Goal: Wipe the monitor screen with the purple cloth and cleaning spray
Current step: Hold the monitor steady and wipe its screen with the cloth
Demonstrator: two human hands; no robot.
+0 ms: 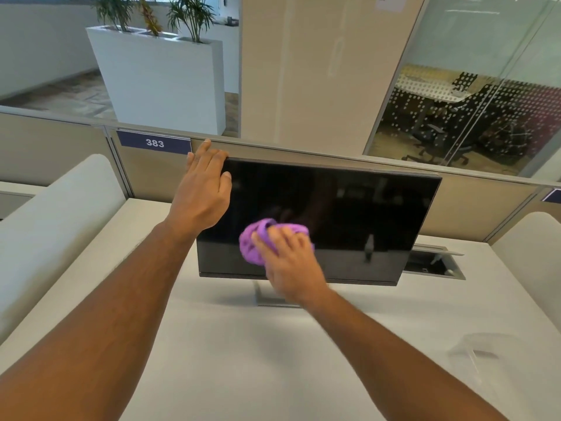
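A dark, switched-off monitor (358,214) stands on a white desk (243,344), tilted slightly back on a silver stand (267,296). My left hand (203,189) grips the monitor's upper left corner, fingers over the top edge. My right hand (288,262) presses a bunched purple cloth (255,244) against the lower left part of the screen. The cloth shows past my fingers on the left and top. No spray bottle is in view.
A beige partition (485,205) with a "383" label (154,143) runs behind the monitor. An open cable hatch (437,262) sits in the desk at the right. A clear plastic stand (476,350) lies at the front right. White padded dividers flank the desk.
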